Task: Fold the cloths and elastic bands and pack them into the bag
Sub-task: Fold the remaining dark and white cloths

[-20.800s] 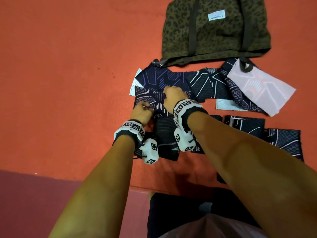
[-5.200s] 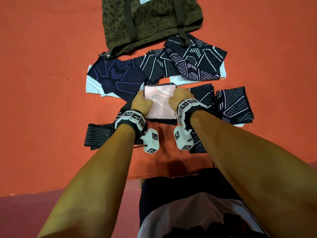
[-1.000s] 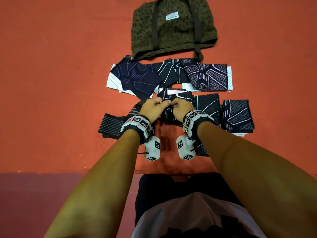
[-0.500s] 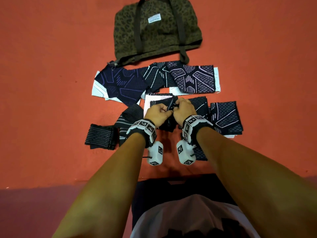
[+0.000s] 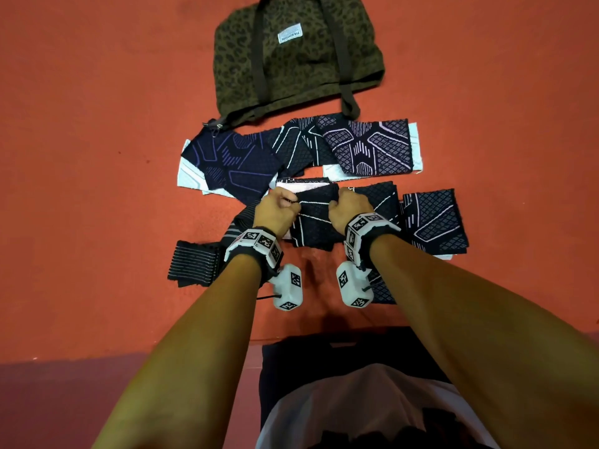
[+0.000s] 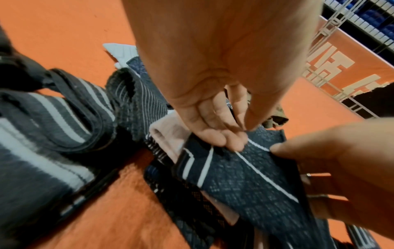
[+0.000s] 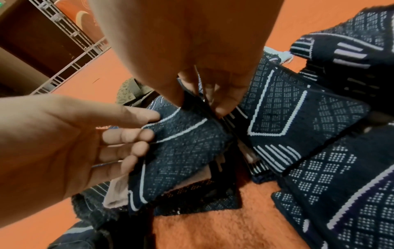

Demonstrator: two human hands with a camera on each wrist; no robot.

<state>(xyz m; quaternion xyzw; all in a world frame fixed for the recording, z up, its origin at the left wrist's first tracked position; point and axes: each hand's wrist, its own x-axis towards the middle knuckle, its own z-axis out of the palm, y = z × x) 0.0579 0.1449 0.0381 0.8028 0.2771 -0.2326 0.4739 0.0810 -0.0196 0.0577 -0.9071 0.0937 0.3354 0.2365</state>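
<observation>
Orange carpet (image 5: 97, 157) lies under me as my left hand (image 5: 275, 210) and right hand (image 5: 348, 209) each pinch one top corner of the dark patterned cloth (image 5: 316, 222) stretched between them, the leopard bag (image 5: 291, 59) beyond.

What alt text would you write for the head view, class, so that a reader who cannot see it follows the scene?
Seen from above, a person's left hand and right hand pinch the top edge of a dark patterned cloth over an orange floor. More patterned cloths lie around it, striped elastic bands to the left, and a leopard-print bag beyond.
</observation>
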